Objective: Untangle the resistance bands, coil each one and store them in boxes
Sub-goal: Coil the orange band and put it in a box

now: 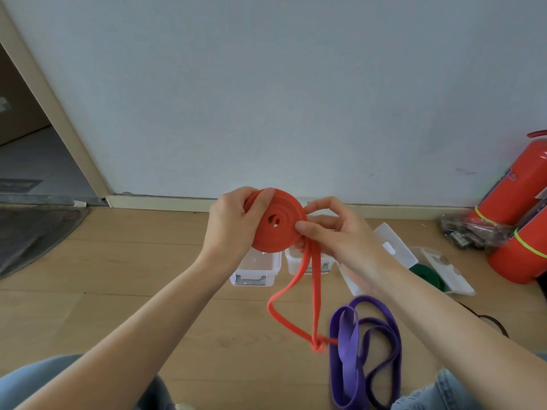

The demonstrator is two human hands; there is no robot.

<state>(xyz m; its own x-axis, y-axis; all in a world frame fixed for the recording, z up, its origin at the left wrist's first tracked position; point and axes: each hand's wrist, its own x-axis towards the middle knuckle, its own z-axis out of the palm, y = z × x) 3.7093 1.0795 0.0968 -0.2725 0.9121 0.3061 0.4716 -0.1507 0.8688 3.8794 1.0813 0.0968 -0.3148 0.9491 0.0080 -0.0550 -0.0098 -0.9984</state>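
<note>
Denim-covered knees (44,380) sit at the bottom edge, with both bare forearms reaching forward from them over the wooden floor (118,261). Between the knees and the coil lies the purple band (349,350), loose in long loops on the floor, below and right of the coil. The orange band (278,223) is mostly wound into a flat spiral coil held up in the air in front of the wall (296,84). Left of the coil, the left hand (233,220) grips its rim, thumb across the front face and fingers curled behind. Right of the coil, the right hand (334,232) pinches its edge, thumb tip on the front face, the index finger arched above and the other fingers curled. Two unwound strands hang from the coil's lower right edge down to a small knot-like twist touching the purple band. Behind and below the coil stand two clear plastic boxes (257,267) on the floor, side by side. Right of the coil another open clear box (444,270) holds a green band (427,275). Far right of the coil, two red fire extinguishers (515,202) lean by the wall.
</note>
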